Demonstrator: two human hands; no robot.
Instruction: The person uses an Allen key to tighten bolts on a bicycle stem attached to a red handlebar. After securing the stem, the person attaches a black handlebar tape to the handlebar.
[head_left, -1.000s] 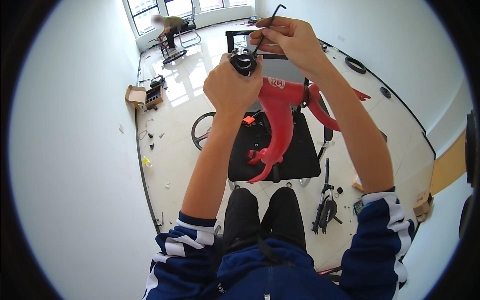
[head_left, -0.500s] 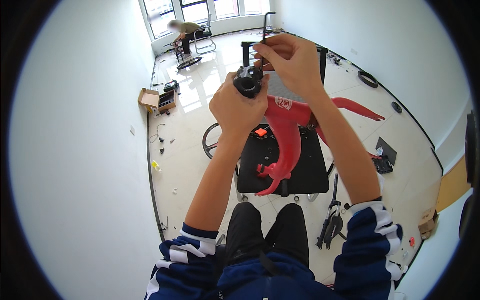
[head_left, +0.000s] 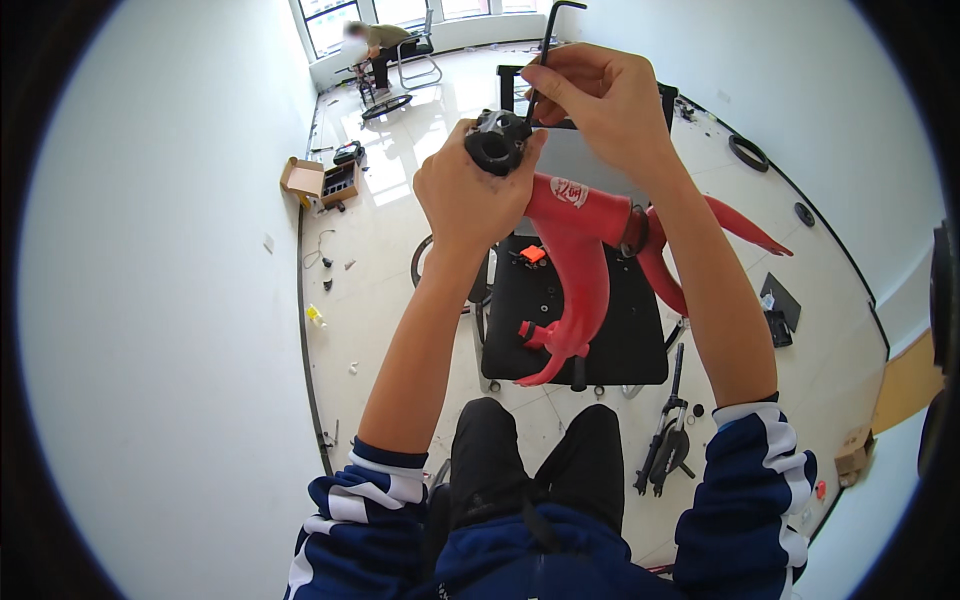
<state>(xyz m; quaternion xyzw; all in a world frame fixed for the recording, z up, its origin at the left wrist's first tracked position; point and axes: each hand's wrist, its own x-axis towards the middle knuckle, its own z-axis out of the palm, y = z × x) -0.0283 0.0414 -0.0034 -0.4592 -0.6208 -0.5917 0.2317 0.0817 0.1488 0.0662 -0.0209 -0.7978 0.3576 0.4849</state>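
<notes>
Black clamp (head_left: 490, 152): one, at the left end of the red frame (head_left: 582, 280), over the black chair seat (head_left: 635, 345). Left hand (head_left: 470, 198): wrapped around the clamp. Right hand (head_left: 612, 108): pinching a black hex key (head_left: 546, 50), lower end at the clamp; seating cannot be told. Seat: orange item (head_left: 533, 254). Floor: fork (head_left: 671, 412), near right; cardboard box (head_left: 303, 177), far left.

Both forearms (head_left: 412, 350) are stretched forward. The left hand (head_left: 470, 190) is curled; the right hand (head_left: 618, 108) is held higher, fingers (head_left: 592, 62) pinched.
</notes>
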